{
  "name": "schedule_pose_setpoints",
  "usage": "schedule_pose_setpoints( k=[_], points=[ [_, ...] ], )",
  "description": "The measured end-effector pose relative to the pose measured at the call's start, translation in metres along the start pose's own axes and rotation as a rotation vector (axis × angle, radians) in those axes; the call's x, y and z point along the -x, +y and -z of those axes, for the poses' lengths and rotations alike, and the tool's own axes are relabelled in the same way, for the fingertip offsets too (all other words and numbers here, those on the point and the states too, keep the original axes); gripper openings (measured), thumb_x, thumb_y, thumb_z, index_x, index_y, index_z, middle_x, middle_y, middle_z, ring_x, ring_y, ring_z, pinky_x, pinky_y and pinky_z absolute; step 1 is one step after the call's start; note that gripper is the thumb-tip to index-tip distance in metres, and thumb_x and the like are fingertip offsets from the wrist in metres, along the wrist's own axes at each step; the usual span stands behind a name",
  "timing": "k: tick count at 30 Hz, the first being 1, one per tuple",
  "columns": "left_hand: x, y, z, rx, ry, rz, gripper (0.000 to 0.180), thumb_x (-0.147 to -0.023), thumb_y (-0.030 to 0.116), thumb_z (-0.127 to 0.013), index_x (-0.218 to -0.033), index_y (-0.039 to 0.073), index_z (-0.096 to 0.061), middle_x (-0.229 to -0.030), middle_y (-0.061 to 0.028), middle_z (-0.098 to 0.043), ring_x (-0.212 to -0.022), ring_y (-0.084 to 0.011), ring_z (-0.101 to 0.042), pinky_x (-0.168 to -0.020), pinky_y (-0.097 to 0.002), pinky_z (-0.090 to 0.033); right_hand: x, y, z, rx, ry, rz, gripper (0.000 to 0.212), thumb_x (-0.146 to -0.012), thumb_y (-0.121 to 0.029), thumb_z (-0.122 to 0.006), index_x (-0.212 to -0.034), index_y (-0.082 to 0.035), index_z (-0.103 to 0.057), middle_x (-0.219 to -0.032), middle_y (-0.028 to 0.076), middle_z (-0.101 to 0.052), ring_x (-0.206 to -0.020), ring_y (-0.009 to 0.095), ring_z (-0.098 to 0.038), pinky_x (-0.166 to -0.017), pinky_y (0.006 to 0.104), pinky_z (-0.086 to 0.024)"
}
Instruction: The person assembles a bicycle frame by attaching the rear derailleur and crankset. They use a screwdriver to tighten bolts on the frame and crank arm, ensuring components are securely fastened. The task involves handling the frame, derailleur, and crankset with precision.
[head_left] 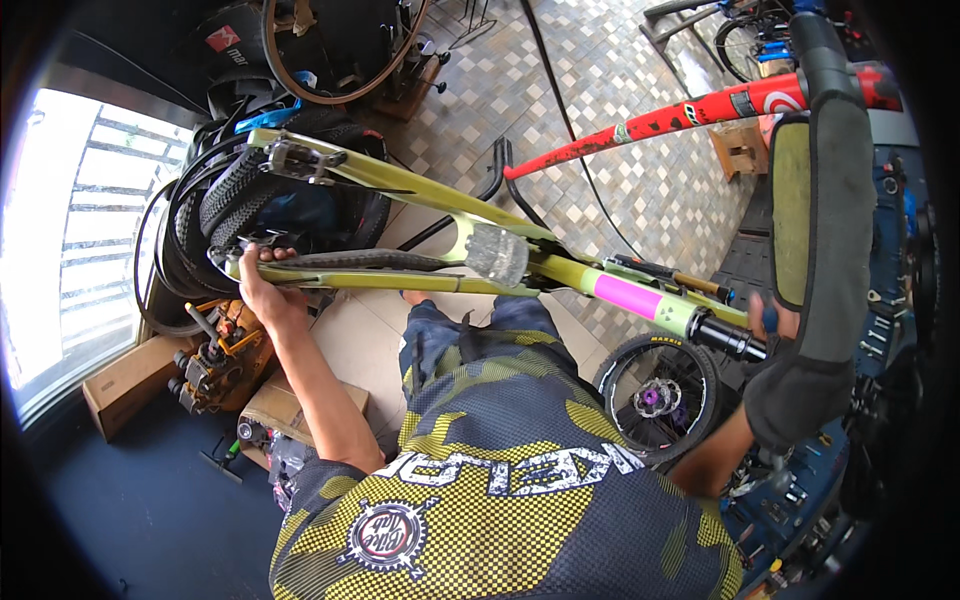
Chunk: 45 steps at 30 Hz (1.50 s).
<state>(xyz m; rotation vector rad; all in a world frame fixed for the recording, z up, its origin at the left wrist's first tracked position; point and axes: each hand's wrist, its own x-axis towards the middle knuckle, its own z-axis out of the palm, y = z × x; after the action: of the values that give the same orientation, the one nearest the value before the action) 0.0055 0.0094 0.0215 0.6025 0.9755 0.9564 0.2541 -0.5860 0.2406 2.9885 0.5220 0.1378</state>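
Yellow-green metal bicycle frame (568, 275) ran crosswise, rear stays (410, 187) leftward, above beige-grey checkered floor tiles (665, 215); left hand (270, 288) gripped one end; right hand's (780, 318) grip was unclear.

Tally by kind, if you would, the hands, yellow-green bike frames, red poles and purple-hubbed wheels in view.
Left hand and right hand: 2
Yellow-green bike frame: 1
Red pole: 1
Purple-hubbed wheel: 1
Total: 5

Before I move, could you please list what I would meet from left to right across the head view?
Bright barred window, left hand gripping the yellow-green bicycle frame, purple-hubbed black-tyred bicycle wheel, right hand, silver metal wrenches.
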Motion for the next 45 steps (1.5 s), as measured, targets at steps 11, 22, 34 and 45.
schedule_pose_setpoints(
  k=[11, 22, 34, 45],
  points=[
    [0.008, 0.001, 0.013, -0.042, -0.165, 0.062, 0.012, -0.103, 0.015, -0.067, -0.105, 0.008, -0.057, -0.088, -0.0020, -0.057, -0.079, -0.0167, -0.061, -0.087, -0.0418, -0.058, 0.084, -0.209, 0.097, -0.509, -0.512, -0.053, 0.035, -0.082, -0.035, -0.086, -0.099, -0.006, -0.075, -0.092, 0.015, -0.076, -0.076, 0.039, -0.072, -0.070, 0.0466, -0.054],
    [0.008, -0.001, 0.023, -0.020, -0.097, 0.003, 0.015, -0.102, 0.016, -0.068, -0.108, 0.007, -0.059, -0.089, -0.0024, -0.057, -0.080, -0.0182, -0.060, -0.086, -0.0433, -0.058, -0.136, -0.371, 0.071, -1.163, 0.085, 0.549, 0.040, -0.092, -0.023, -0.073, -0.125, -0.001, -0.069, -0.096, 0.008, -0.071, -0.087, 0.016, -0.065, -0.080, 0.0294, -0.050],
    [0.021, 0.014, 0.025, -0.034, -0.026, 0.066, 0.028, -0.102, 0.025, -0.060, -0.124, 0.009, -0.058, -0.102, -0.0043, -0.061, -0.099, -0.0236, -0.061, -0.100, -0.0471, -0.049, -0.262, -0.426, -0.149, -1.378, -0.938, 1.255, 0.057, -0.096, -0.019, -0.070, -0.150, -0.011, -0.053, -0.115, 0.003, -0.057, -0.111, 0.012, -0.057, -0.087, 0.0303, -0.056],
    [0.028, 0.041, 0.004, -0.295, 0.183, 0.160, 0.031, -0.099, 0.023, -0.062, -0.121, 0.002, -0.067, -0.117, -0.0134, -0.070, -0.113, -0.0304, -0.066, -0.110, -0.0530, -0.051, -0.189, -0.255, -0.320, -1.005, -1.192, 0.661, 0.024, -0.085, -0.014, -0.061, -0.103, -0.006, -0.075, -0.104, 0.012, -0.071, -0.105, 0.027, -0.066, -0.092, 0.0395, -0.052]
  ],
)
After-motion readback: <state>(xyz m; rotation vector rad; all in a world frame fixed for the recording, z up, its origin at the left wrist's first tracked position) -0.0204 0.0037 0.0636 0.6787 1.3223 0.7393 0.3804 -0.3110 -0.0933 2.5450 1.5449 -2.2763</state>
